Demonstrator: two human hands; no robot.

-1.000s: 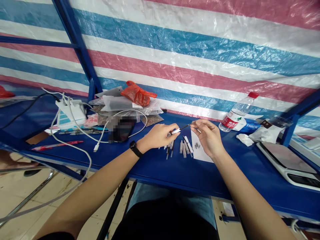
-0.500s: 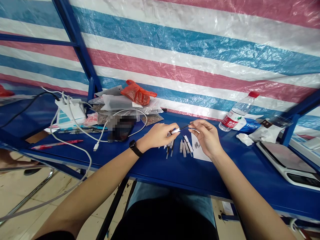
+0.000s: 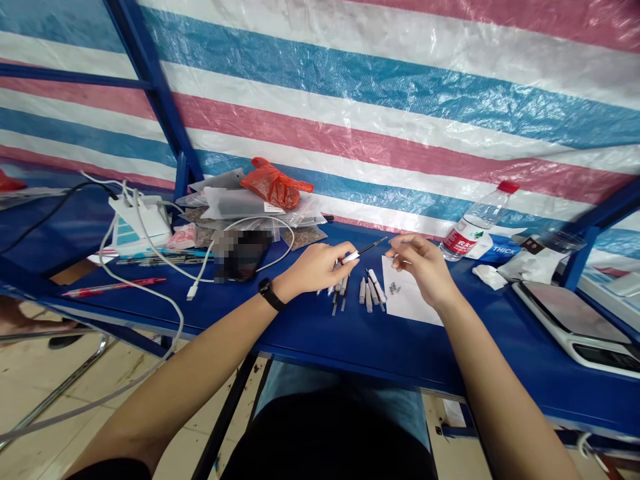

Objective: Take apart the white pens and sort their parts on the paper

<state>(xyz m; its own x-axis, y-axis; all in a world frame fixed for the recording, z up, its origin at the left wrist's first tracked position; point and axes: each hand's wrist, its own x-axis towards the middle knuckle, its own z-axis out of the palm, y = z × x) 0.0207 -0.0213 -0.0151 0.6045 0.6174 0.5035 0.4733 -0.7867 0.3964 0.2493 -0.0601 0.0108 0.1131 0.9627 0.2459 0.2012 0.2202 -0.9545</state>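
Observation:
My left hand (image 3: 327, 268) is closed around a white pen part (image 3: 353, 256), from which a thin dark pen refill (image 3: 373, 245) points up to the right. To the right of its tip, my right hand (image 3: 420, 263) hovers above a white sheet of paper (image 3: 410, 307), its fingers bent and a little apart with nothing visible in them. On the paper lies a small cluster of grey pieces (image 3: 395, 288), too tiny to name surely. Several grey-and-white pen parts (image 3: 370, 293) lie between the hands. More pen parts with dark refills (image 3: 341, 293) sit partly hidden below my left hand.
Behind my left hand lie a phone (image 3: 245, 255), a white cable (image 3: 230, 227) and an orange plastic bag (image 3: 275, 183) on clear packets. A water bottle (image 3: 465, 233) and a digital scale (image 3: 575, 320) stand to the right. Red pens (image 3: 115, 287) lie at the left.
My right hand has come off the refill's tip and moved slightly right, uncovering more of the paper. My left hand still holds the white pen part in nearly the same place.

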